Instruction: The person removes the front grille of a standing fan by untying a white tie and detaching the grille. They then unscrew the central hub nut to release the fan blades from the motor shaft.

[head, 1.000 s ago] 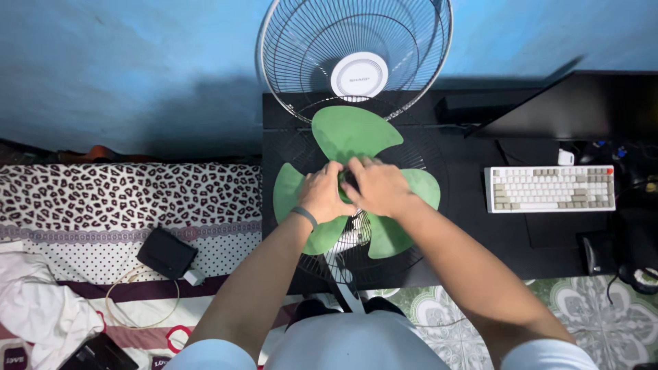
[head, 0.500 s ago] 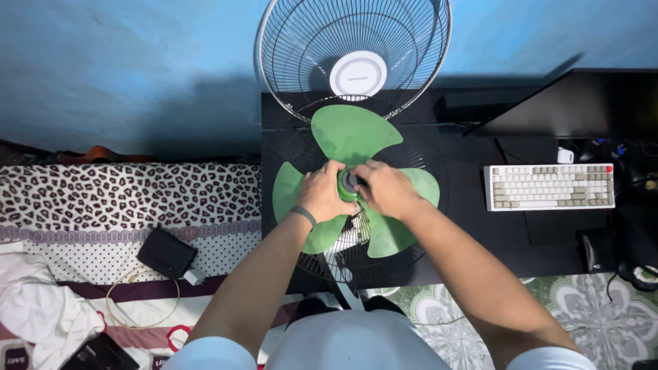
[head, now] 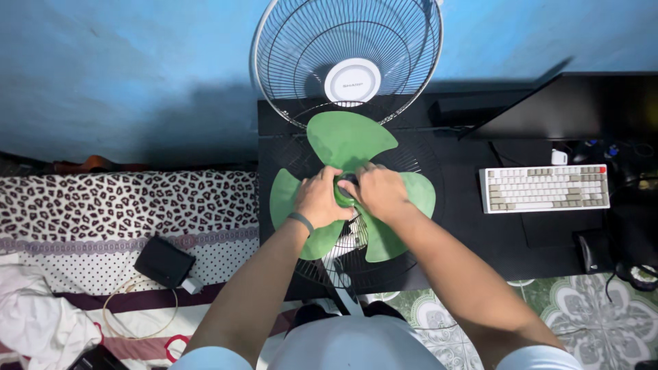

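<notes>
Nearest the camera, at six o'clock, sits the person's pale shirt, with both forearms reaching up toward the middle of the view. The left hand (head: pixel 319 199), a dark band on its wrist, is curled with its fingers pressed on the green hub (head: pixel 343 193) and on the blade at nine o'clock from it. The right hand (head: pixel 379 192) is bent over the hub from three o'clock, its fingertips closed around the dark cap (head: pixel 349 179) at the hub's centre; how tightly it clamps cannot be told. The two hands almost touch over the hub.

The green fan blade (head: pixel 349 140) lies flat inside the rear guard (head: pixel 418 253), which rests on the black desk (head: pixel 480 233). Its lobes spread to twelve, three, five, seven and nine o'clock. The guard's rim overhangs the desk's near edge at six o'clock, above the patterned floor tiles (head: pixel 596 315).

At nine o'clock the bed's spotted cover (head: pixel 123 199) meets the desk's left edge; a black box (head: pixel 164 262) and a looped cable (head: pixel 130 308) lie on it, well apart from the hands. At three o'clock a pale keyboard (head: pixel 545 188) lies on open desk, with a mouse (head: pixel 591 252) nearer.

Farthest, at twelve o'clock, the front wire grille (head: pixel 295 62) leans on the blue wall (head: pixel 123 75), a round white badge (head: pixel 351 82) at its centre.
</notes>
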